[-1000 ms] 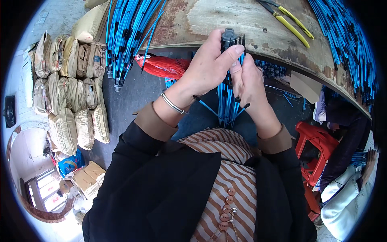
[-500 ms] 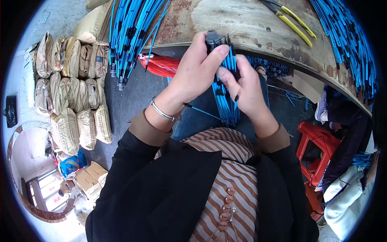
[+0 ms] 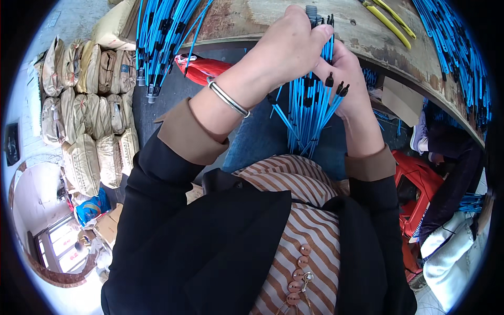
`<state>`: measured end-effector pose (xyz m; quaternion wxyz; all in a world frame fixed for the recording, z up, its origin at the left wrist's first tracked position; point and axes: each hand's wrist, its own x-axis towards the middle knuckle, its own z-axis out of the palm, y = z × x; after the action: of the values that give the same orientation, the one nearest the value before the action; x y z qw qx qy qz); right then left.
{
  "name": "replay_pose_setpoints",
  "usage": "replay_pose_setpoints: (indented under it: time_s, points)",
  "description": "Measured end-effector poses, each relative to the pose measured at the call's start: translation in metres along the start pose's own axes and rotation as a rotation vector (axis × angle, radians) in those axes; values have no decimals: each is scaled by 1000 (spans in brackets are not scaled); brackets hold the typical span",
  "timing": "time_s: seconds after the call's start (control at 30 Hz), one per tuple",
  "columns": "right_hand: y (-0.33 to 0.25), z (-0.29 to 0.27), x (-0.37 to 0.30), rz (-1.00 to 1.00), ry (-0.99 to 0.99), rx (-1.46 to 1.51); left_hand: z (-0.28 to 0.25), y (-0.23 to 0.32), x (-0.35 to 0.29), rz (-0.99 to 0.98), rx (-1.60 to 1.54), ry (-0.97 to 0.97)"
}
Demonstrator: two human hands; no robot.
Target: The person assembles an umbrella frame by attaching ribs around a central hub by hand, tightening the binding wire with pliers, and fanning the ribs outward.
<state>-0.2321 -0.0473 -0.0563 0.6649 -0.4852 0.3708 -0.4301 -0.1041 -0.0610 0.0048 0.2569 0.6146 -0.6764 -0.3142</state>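
Note:
A bundle of thin blue rods [image 3: 305, 113] with black joints and black end pieces hangs over my lap at the table's front edge. Its top has a grey threaded plastic piece [image 3: 311, 10]. My left hand [image 3: 291, 47] is closed around this upper end, thumb pressed against the rods. Just to the right, my right hand [image 3: 350, 73] wraps the bundle from the side, its fingers partly hidden behind it. Lower down the rods fan out, and several black tips stick out beside my right palm.
More blue rods lie on the wooden table [image 3: 252, 18], in a left bundle [image 3: 163, 42] and a right pile [image 3: 454, 58], near yellow-handled pliers [image 3: 391, 26]. A red bag [image 3: 202, 68] sits below the edge. Stacked sacks [image 3: 86, 105] stand left; a red stool [image 3: 420, 184] and another person's leg, right.
Both hands have moved up and to the right with the bundle. The rods now spread wider at the bottom, and more black tips show beside my right hand.

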Motion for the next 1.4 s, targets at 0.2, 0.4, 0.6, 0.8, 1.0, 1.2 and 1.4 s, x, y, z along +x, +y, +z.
replay_pose_setpoints:
  time_s: [0.2, 0.4, 0.6, 0.8, 1.0, 1.2, 1.4]
  points:
    - [-3, 5, 3, -57, 133, -13, -23, 31, 3, -93, -117, -254]
    - [-6, 0, -3, -97, 75, 146, -28, 27, -4, 81, 16, -257]
    - [-8, 1, -14, -113, 85, 265, -16, 20, -10, 395, 97, -34]
    - [-6, -8, -18, -169, 86, 249, -20, 24, -10, 181, -185, -244]
    - [-13, -3, -23, -178, 120, 312, -24, 31, -10, 144, -244, -291]
    - [-12, -5, -23, -164, 94, 339, -32, 36, -12, -9, -318, -417]
    - [-13, -19, -24, -71, 76, 324, -31, -19, -48, 106, -826, -170]
